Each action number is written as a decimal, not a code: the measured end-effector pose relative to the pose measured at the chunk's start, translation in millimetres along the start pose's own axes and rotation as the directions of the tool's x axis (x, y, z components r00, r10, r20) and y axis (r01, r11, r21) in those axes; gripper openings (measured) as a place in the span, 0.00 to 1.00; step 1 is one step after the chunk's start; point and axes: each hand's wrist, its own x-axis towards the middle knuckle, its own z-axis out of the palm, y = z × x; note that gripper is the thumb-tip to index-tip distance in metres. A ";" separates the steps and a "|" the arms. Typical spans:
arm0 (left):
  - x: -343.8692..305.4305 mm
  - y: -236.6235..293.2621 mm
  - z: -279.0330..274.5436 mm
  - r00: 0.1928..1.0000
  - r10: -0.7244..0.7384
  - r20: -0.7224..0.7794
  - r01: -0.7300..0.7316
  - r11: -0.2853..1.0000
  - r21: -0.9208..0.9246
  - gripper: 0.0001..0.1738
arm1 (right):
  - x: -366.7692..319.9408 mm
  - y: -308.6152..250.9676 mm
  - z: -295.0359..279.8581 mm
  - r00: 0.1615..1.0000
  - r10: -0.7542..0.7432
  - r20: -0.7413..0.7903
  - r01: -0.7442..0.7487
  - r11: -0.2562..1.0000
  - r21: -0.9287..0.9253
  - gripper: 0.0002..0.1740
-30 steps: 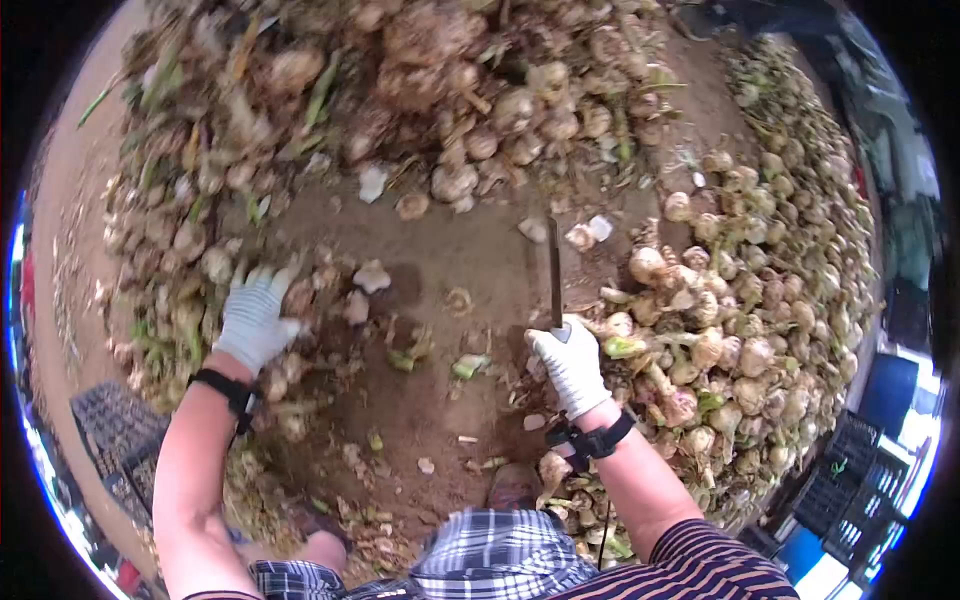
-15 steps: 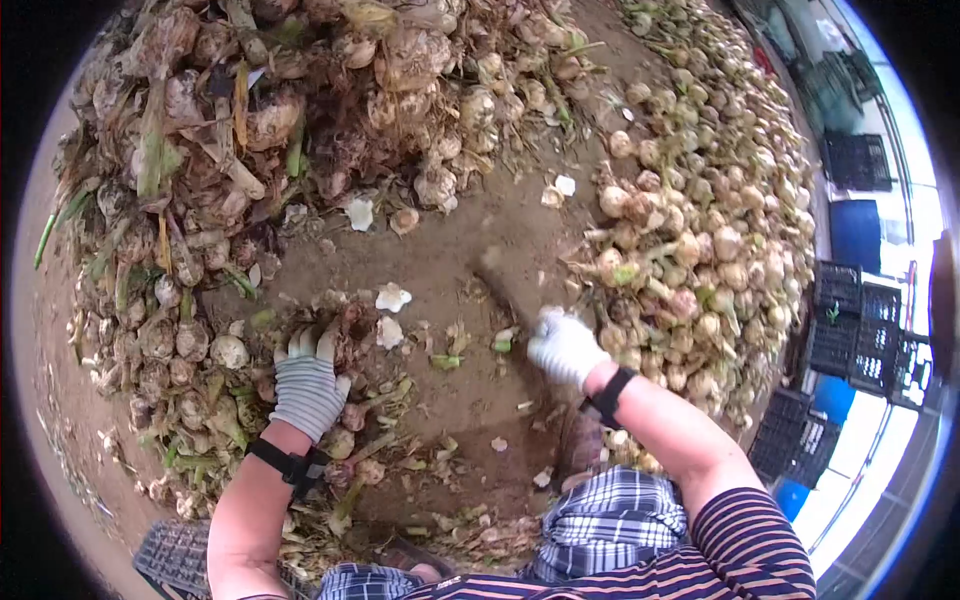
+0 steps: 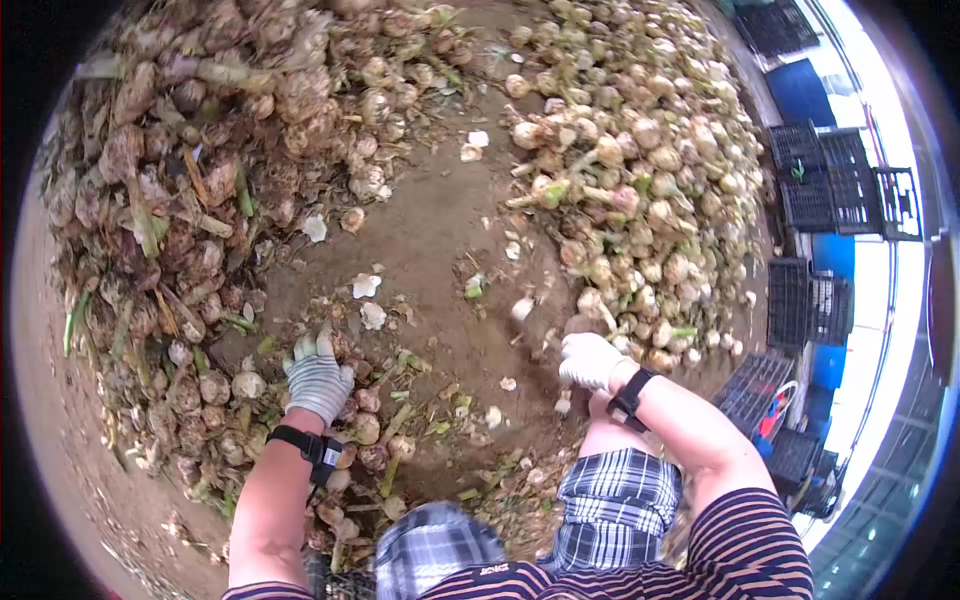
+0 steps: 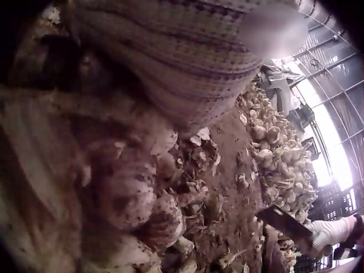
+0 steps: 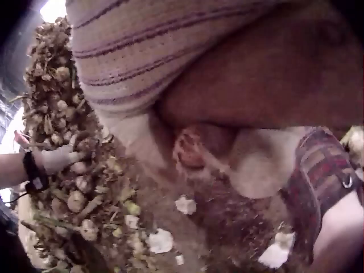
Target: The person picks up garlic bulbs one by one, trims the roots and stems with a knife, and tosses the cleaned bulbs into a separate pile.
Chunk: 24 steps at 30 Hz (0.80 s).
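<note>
The knife [image 4: 282, 220] sits in the gloved right hand [image 3: 592, 360], fingers curled round its handle, at the right edge of the dirt patch [image 3: 430, 235]. The gloved left hand [image 3: 318, 378] lies on soil-caked bulbs [image 3: 247, 385] at the patch's left edge; whether it clasps one cannot be told. Right of the patch cleaner bulbs [image 3: 650, 180] are heaped, with black crates [image 3: 830, 190] beyond them.

I'm wearing ribbed knit cloth gloves, soil-smudged, on l. hand [image 3: 318, 378] & r. hand [image 3: 592, 360]. The knife [image 4: 282, 222] blade is looking like dark matt metal. The garlic bulbs [image 3: 640, 150] are showing dry, papery skins, some rough w/ crusted mud. The ground [image 3: 430, 230] is looking like matt packed earth. The crates [image 3: 845, 185] at its right edge are looking like black plastic lattice.
</note>
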 end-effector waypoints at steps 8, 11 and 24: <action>3.0 -3.1 -4.8 0.995 -0.008 0.097 0.008 1.000 -0.007 0.47 | -76.7 7.4 16.6 0.953 0.203 -0.224 -0.103 0.914 0.392 0.14; -2.6 0.2 -12.7 0.996 0.012 0.092 -0.013 1.000 0.001 0.45 | -59.7 29.9 37.4 0.916 0.325 -0.237 -0.202 0.881 0.428 0.14; 0.8 -7.7 4.3 0.998 -0.023 0.058 0.016 0.993 0.120 0.47 | -193.1 51.2 111.9 0.914 -0.082 -0.397 0.319 0.751 0.578 0.14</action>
